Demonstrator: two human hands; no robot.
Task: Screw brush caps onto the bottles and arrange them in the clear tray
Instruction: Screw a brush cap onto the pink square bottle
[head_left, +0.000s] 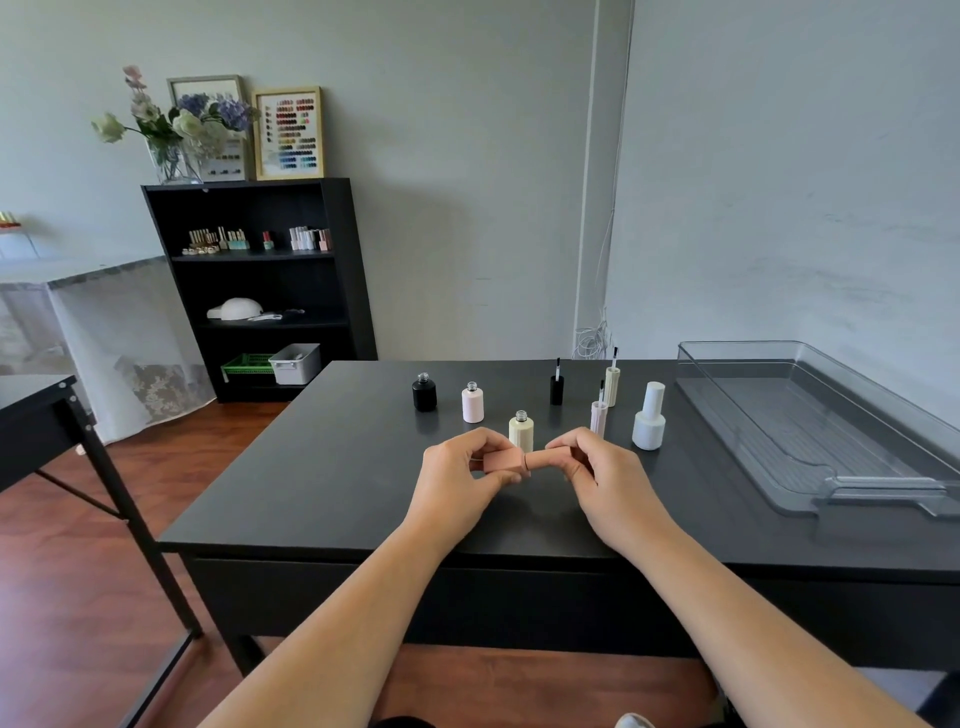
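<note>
My left hand (460, 475) grips a peach bottle (503, 461) lying sideways above the dark table (322, 488). My right hand (597, 475) holds the matching peach brush cap (545, 460), joined to the bottle's neck. Open bottles stand behind: black (424, 393), pale pink (472, 403), cream (521, 431). Loose brush caps stand bristles up: black (557, 387), cream (611, 384), pink (598, 415). A white capped bottle (649, 418) stands right of them. The clear tray (810, 415) at the right holds nothing.
A black shelf unit (260, 291) with small bottles, a white lamp and bins stands against the wall at the back left. Another dark table (36, 421) is at the far left. The floor is wood.
</note>
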